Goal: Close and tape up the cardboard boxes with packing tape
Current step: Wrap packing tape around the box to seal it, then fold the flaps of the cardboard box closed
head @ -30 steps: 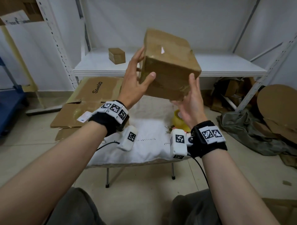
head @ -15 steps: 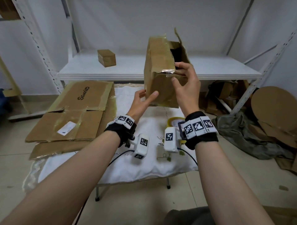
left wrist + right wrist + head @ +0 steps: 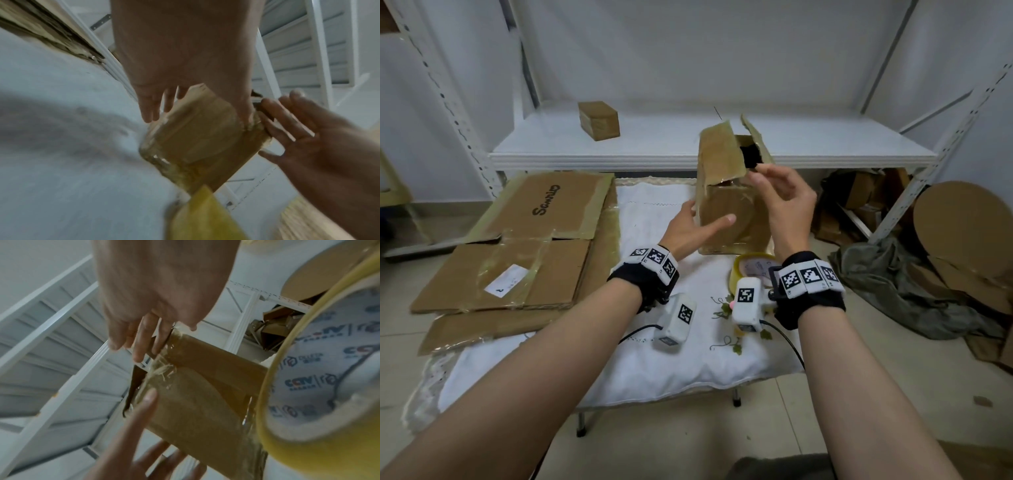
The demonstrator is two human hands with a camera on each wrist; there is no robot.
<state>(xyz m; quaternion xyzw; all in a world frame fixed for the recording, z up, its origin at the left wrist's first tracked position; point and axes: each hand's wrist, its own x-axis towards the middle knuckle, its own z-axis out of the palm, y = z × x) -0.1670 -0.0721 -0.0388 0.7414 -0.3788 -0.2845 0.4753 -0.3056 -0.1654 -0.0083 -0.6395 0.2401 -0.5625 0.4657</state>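
Note:
A worn brown cardboard box (image 3: 746, 229) stands upright on the white-clothed table (image 3: 640, 363), its top flaps (image 3: 722, 154) open and the inside dark. My left hand (image 3: 690, 228) steadies its lower left corner, thumb across the front face and fingers straight along the side. My right hand (image 3: 784, 198) hovers at the top right edge with fingers loosely extended beside the opening, holding nothing. Old tape glistens on the box (image 3: 201, 394) in the right wrist view. In the left wrist view both hands flank the box (image 3: 201, 142). A yellow packing tape roll (image 3: 751, 269) lies just in front of it.
A small closed box (image 3: 599, 120) sits on the white shelf (image 3: 688, 150) behind the table. Flattened cardboard sheets (image 3: 517, 246) cover the table's left side. On the floor to the right lie grey cloth (image 3: 893, 287), cardboard scraps and a round cardboard disc (image 3: 962, 226).
The box came down from mid-air, turned with its open end up, and now stands on the table. My right hand moved up to its opening; my left slid to its lower corner.

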